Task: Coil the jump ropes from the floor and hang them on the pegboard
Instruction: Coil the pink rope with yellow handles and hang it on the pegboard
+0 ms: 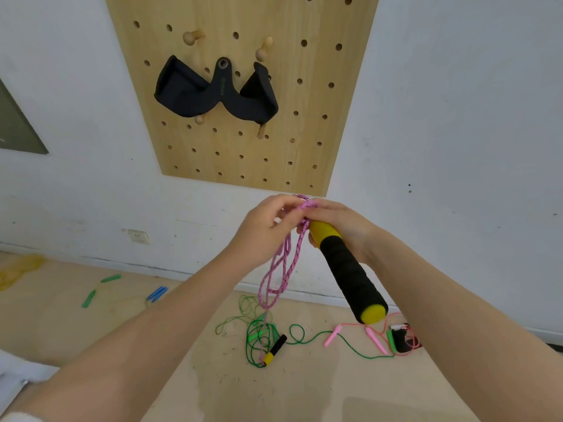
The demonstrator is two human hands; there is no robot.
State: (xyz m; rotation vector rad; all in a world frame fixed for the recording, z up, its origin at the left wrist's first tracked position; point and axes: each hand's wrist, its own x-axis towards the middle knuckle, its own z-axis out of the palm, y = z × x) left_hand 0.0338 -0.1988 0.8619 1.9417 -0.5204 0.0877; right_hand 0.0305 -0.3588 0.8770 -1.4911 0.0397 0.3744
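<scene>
My left hand (pixel 264 227) is raised in front of me with its fingertips pinching the top of the pink braided jump rope (pixel 281 266), right where several loops of it gather. My right hand (pixel 336 227) meets it there — its fingers curl round the yellow collar of the rope's black foam handle with yellow end cap (pixel 350 269), which slants down and to the right out of my grip. The pink loops hang down from between my hands, and one strand trails on to the pale wooden floor (pixel 91 336), where the rope's second black-and-yellow handle (pixel 275 350) lies among the coils of a thin green jump rope (pixel 259 333). Just right of that lies a thin pink jump rope with pink handles (pixel 374 335), its cord running over a small black item I cannot make out. Farther left on the floor are a pair of green handles (pixel 99 290) and a pair of blue handles (pixel 157 293), and a blurred yellow heap at the far left edge. Above my hands, on the white wall (pixel 457 102), hangs the light wooden pegboard (pixel 320 86) — a black fabric strap (pixel 213 94) is draped across its round wooden pegs (pixel 191 38).
</scene>
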